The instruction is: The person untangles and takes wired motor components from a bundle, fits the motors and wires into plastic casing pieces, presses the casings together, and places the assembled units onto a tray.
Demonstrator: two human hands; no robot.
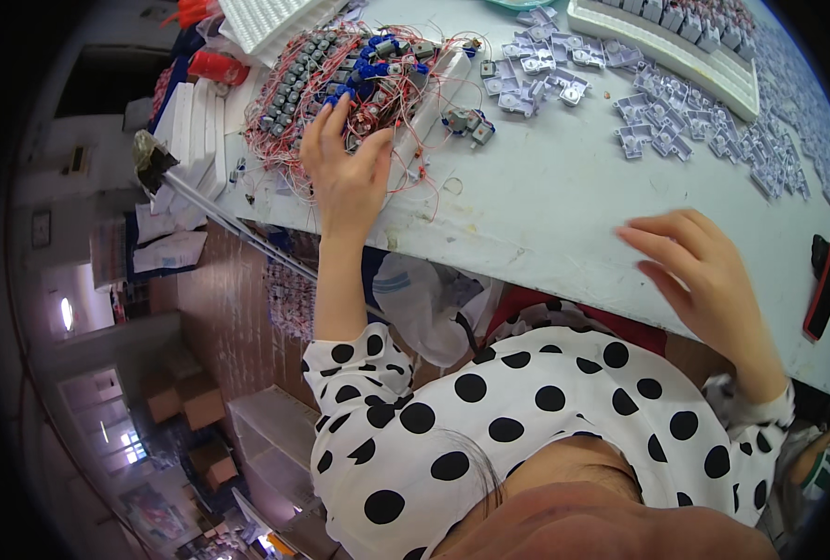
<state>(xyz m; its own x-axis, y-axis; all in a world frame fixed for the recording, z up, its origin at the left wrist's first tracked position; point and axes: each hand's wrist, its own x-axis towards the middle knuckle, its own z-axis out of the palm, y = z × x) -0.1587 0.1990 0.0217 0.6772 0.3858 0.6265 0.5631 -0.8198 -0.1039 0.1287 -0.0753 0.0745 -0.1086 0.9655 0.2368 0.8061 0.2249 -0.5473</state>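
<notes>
My left hand (348, 173) reaches over a foam tray of small grey motors (294, 93) with tangled red and white wires. Its fingers are spread, the thumb stands apart, and the fingertips meet the blue-ended motors (340, 97). Whether they touch one I cannot tell. Over the table's front right part hovers my right hand (700, 271), fingers bent and apart from the thumb, with nothing visible in it. A grey motor assembly with blue ends (469, 126) lies by itself, right of the tray.
Pale plastic housings (536, 61) lie in loose groups at the back, with many more (658, 121) toward the right. A white foam tray (676, 56) holds rows of parts. A red and black tool (826, 285) rests at the right edge. A red roll (217, 67) sits far left.
</notes>
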